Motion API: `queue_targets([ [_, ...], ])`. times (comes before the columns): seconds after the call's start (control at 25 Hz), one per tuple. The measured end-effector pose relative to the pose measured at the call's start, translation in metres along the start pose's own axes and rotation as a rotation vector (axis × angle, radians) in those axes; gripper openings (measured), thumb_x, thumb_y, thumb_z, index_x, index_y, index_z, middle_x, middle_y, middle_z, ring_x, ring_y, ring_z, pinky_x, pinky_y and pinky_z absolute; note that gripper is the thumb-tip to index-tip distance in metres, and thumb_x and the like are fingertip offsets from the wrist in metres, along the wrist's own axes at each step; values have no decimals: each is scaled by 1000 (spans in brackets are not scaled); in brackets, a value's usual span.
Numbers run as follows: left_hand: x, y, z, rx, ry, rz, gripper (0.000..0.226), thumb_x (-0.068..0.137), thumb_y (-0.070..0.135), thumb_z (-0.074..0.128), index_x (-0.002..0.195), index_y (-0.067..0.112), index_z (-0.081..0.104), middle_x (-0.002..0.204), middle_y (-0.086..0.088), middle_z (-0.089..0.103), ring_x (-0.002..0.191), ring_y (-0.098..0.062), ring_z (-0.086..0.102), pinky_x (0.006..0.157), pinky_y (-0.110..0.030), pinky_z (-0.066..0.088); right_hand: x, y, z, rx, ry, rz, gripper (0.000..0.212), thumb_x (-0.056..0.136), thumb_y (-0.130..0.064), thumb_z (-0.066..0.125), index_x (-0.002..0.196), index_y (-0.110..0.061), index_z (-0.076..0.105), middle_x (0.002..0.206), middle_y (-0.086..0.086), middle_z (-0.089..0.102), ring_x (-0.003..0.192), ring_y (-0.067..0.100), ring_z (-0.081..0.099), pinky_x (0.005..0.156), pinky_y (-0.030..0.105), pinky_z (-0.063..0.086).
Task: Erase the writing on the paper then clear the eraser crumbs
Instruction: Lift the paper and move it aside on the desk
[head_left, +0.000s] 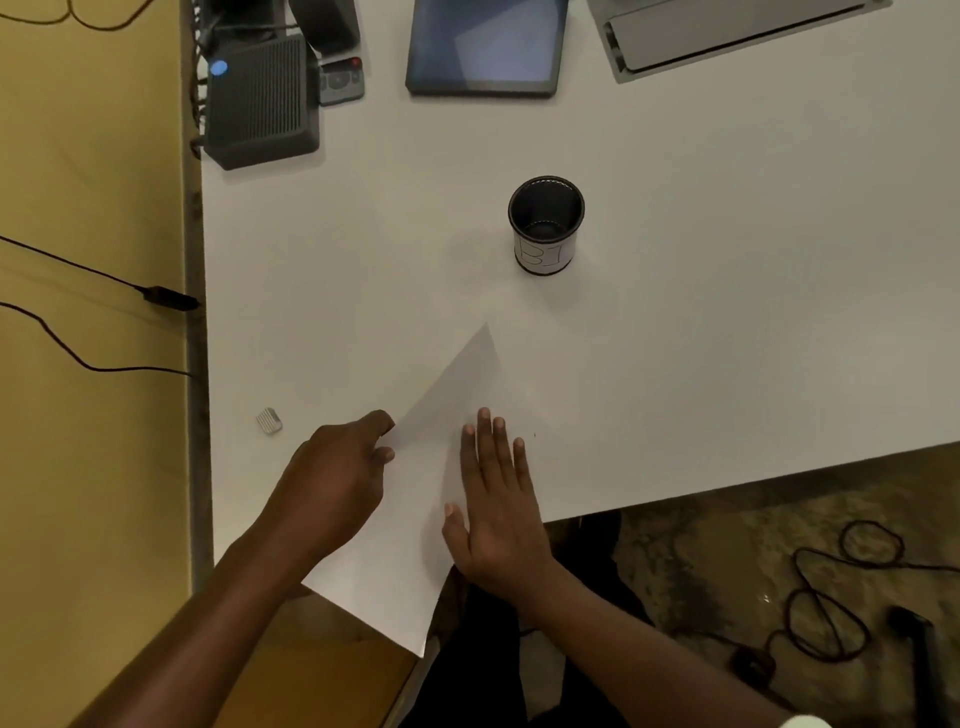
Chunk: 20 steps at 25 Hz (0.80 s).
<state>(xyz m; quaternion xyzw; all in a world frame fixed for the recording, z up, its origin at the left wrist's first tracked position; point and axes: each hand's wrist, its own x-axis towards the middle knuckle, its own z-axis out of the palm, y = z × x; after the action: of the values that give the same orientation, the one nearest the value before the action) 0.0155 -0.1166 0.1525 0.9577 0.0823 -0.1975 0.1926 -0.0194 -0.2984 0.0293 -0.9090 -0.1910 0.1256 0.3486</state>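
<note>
White counter (701, 364), paper (457, 384) lying askew, its near corner hanging off the front edge.
I see the left hand (332, 478) pinching the paper's left edge and the right hand (493, 504) flat on it, fingers straight. Eraser (269, 421) sits apart, far left.

Handwritten in dark strokes on a white label (545, 255) wrapped round the lower part of a black mesh cup (546, 200) standing on the bench (727, 270): a large "B" followed by "I". Cut off past the "I" by the curve of the wall.
</note>
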Motion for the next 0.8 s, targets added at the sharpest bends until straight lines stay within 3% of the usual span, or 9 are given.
queue_targets([
  [0.12, -1, 2, -6, 9, -3, 25, 15, 102, 12, 61, 115, 13, 67, 95, -8, 77, 79, -31, 72, 74, -43, 60, 5, -23, 5, 6, -10, -137, 82, 94, -29, 51, 156, -4, 4, 165, 15, -7, 152, 30, -8, 122, 53, 6],
  [0.24, -2, 1, -13, 27, 9, 16, 13, 101, 11, 60, 112, 15, 66, 89, -6, 76, 72, -27, 68, 75, -42, 58, 1, 4, 14, -24, -7, 93, 80, 93, -33, 43, 156, -2, 3, 165, 16, -7, 152, 30, -7, 119, 57, 15],
  [0.32, -4, 1, -17, 43, 29, 25, 12, 101, 10, 61, 111, 14, 66, 79, 0, 70, 60, -13, 57, 81, -41, 54, -3, 17, 10, -34, 23, 193, 81, 93, -37, 38, 155, 0, 3, 164, 18, -6, 152, 31, -7, 119, 57, 15],
  [0.44, -7, 3, -21, 29, 44, 36, 11, 102, 9, 61, 110, 12, 67, 76, 1, 67, 56, -5, 48, 86, -45, 52, 0, 0, 2, -13, 23, -4, 83, 93, -32, 47, 155, -1, 3, 165, 16, -6, 152, 30, -7, 122, 53, 6],
  [0.52, -9, 4, -25, 12, 52, 53, 13, 101, 8, 62, 112, 9, 68, 80, -5, 73, 58, -8, 48, 75, -38, 53, 3, 0, 6, -38, 18, -33, 85, 93, -30, 52, 156, -3, 2, 165, 14, -7, 152, 29, -8, 121, 55, 9],
  [0.6, -12, 5, -28, 5, 72, 67, 15, 100, 8, 63, 113, 7, 70, 85, -7, 74, 60, -8, 48, 61, -23, 42, 3, 10, 7, -49, 59, 124, 84, 93, -32, 49, 155, -1, 3, 165, 16, -7, 152, 31, -7, 119, 58, 14],
  [0.68, -14, 3, -29, 15, 78, 75, 16, 100, 8, 63, 114, 7, 70, 85, -5, 72, 62, -9, 50, 59, -15, 34, 3, 15, 8, -53, 56, 107, 85, 91, -30, 52, 155, -1, 5, 165, 17, -5, 152, 31, -6, 120, 57, 12],
  [0.8, -15, -1, -33, -1, 82, 83, 15, 101, 8, 62, 114, 7, 70, 88, -6, 74, 65, -16, 56, 59, -15, 36, 7, 7, 8, -86, 64, 69, 84, 93, -33, 52, 156, -3, 5, 165, 17, -5, 152, 31, -7, 120, 58, 12],
])
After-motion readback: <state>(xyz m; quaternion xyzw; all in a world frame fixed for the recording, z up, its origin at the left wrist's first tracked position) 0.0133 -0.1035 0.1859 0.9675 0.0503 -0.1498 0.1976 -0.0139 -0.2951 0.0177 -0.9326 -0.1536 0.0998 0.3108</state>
